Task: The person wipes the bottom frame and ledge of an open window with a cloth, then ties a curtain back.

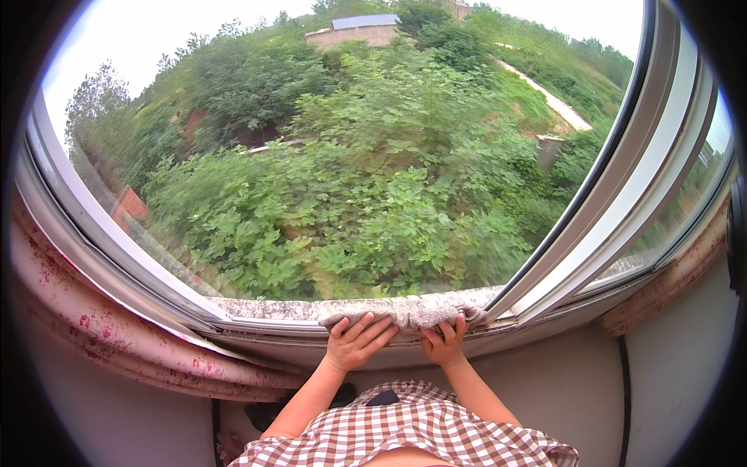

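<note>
Both my hands rest on a grey-brown cloth [408,318] that lies lengthwise along the bottom rail of a window frame [274,324]. My left hand [359,341] presses on the cloth's left half with its fingers spread on top. At the cloth's right part, my right hand [444,341] has its fingers bent over it, close to where the cloth bunches up beside the upright sash frame [607,192]. The two hands are a short way apart. Just beyond the cloth runs a speckled, weathered outer ledge [362,306].
A pink flowered curtain [117,333] hangs at the left below the frame. Rolled fabric [665,292] lies along the sill at the right. Outside are dense green bushes [397,216], a low building [365,32] and a pale path [548,96].
</note>
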Motion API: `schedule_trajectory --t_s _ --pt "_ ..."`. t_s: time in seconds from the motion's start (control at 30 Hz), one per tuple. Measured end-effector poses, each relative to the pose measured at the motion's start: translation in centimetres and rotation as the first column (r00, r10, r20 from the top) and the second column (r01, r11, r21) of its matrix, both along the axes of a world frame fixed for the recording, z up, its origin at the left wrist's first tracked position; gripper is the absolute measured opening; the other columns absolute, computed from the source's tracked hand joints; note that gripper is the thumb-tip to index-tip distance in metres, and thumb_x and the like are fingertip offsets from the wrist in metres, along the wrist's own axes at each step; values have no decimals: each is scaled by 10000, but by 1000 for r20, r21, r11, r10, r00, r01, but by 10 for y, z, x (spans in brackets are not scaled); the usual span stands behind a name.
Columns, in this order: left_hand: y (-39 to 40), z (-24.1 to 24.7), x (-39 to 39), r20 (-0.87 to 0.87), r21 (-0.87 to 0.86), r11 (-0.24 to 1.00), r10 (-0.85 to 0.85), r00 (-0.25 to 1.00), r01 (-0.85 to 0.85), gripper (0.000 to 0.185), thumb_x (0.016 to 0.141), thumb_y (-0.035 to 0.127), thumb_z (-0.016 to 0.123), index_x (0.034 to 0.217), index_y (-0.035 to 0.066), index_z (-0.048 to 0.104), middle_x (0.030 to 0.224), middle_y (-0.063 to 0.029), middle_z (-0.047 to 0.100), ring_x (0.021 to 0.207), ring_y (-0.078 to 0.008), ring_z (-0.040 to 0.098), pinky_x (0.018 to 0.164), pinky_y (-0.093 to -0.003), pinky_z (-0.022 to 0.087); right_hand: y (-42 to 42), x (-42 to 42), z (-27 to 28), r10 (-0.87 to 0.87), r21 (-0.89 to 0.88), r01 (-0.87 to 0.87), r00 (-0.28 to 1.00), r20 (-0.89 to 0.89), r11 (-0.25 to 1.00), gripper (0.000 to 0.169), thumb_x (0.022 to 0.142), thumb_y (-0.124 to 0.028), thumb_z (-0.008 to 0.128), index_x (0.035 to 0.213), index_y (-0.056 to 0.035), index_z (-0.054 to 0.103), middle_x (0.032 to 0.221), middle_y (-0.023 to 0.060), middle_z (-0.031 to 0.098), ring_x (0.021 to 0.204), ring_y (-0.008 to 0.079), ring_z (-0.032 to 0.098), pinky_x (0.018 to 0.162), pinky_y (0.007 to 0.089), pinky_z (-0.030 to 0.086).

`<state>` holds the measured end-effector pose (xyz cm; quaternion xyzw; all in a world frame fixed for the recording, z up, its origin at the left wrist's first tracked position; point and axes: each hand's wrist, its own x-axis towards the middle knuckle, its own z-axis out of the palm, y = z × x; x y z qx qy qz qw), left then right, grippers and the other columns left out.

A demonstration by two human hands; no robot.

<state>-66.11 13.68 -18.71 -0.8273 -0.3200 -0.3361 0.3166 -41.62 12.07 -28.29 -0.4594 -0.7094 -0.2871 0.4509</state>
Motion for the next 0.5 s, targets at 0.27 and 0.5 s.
schedule_trajectory --t_s 0.27,0.5 --pt "-15 12 -23 -98 -100 992 71 993 -81 360 948 275 543 1289 358 622 1394 141 565 1369 -106 430 1206 -448 162 -17 0 35 65 -141 -54 995 71 989 404 792 -204 699 1164 -362 714 1439 -22 448 1457 345 237 1144 484 245" --pt "-1 123 -61 7 208 963 176 984 -174 306 932 288 560 1202 353 688 1318 155 623 1300 -134 495 1206 -465 116 16 -18 146 215 26 -231 936 278 973 324 815 -66 662 1023 -278 793 1421 1 505 1482 292 229 1178 452 254"
